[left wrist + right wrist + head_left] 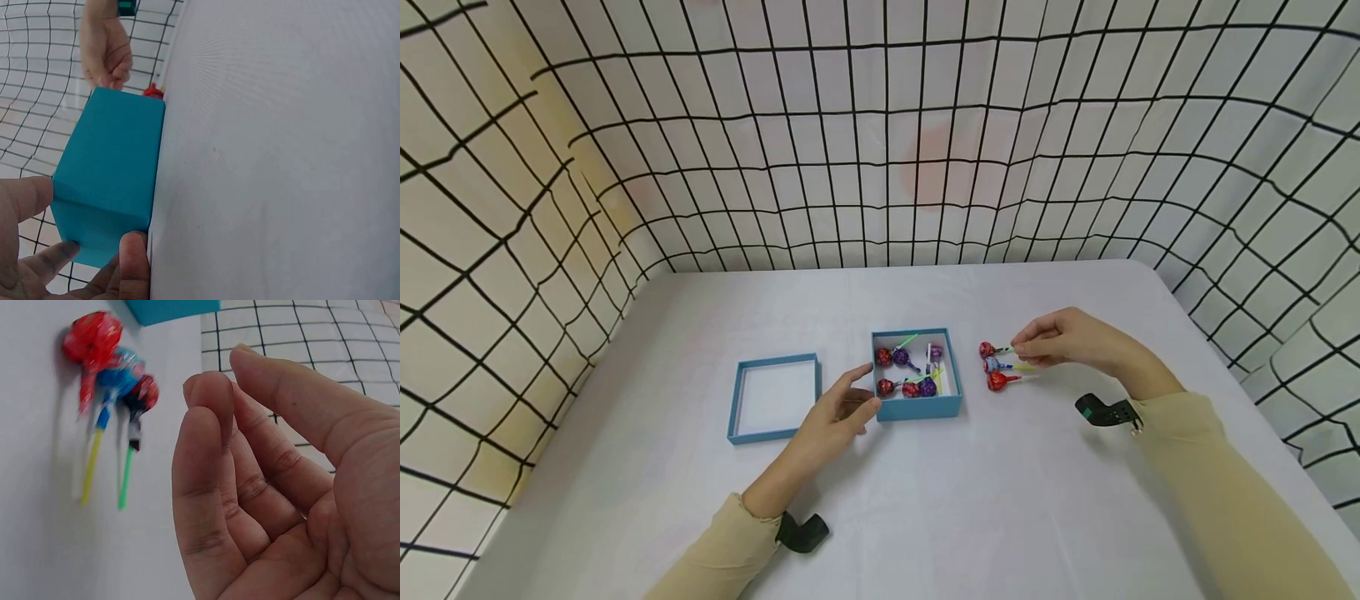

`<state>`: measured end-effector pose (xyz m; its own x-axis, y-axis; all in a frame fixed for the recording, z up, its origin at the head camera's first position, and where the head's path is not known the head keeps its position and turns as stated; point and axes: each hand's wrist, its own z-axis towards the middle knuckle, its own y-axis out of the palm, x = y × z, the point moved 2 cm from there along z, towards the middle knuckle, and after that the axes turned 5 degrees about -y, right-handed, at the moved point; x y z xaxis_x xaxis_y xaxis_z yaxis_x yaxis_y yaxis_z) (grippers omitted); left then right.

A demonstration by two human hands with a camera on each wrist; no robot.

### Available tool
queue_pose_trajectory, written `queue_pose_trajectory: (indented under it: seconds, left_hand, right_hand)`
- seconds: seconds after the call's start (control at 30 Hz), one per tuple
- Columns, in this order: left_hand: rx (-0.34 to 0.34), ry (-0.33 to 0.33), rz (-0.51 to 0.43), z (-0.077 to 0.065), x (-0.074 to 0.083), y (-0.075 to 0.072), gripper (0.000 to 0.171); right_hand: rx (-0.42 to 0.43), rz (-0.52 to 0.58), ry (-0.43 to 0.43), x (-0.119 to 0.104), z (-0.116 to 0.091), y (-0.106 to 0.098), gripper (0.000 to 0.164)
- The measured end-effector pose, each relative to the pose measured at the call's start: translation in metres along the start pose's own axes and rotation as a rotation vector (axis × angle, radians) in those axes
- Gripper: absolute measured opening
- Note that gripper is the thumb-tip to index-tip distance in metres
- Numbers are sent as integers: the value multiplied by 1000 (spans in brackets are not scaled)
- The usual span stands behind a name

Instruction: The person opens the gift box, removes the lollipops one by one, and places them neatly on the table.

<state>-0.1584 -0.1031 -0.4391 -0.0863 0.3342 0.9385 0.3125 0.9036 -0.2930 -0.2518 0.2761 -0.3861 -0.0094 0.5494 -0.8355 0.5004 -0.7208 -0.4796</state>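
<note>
A blue box (919, 407) holds several lollipops with red and purple wrappers, among them a purple lollipop (900, 357). My left hand (835, 417) rests its spread fingertips against the box's left side; the left wrist view shows them on the blue wall (112, 156). To the right of the box, three lollipops lie side by side: a dark red one (142, 394), a blue one (120, 372) and a bright red one (92, 340). My right hand (1060, 342) hovers just over their sticks. Its thumb and fingers are apart, with nothing between them in the right wrist view.
A blue-edged box lid (775, 360) lies with its hollow side up, left of the left hand. The white-covered table (1000, 483) is bordered at the back and sides by black netting (887, 158) before a pale cloth.
</note>
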Motion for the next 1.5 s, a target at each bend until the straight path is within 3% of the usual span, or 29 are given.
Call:
queue_pose_trajectory:
  seconds: [0.77, 1.5]
  left_hand:
    - [10, -1, -9, 1, -2, 0, 59]
    - [-3, 7, -8, 1, -2, 0, 59]
  right_hand:
    - [-138, -257, -137, -87, 51, 42, 23]
    - [-200, -431, -127, -105, 81, 64, 18]
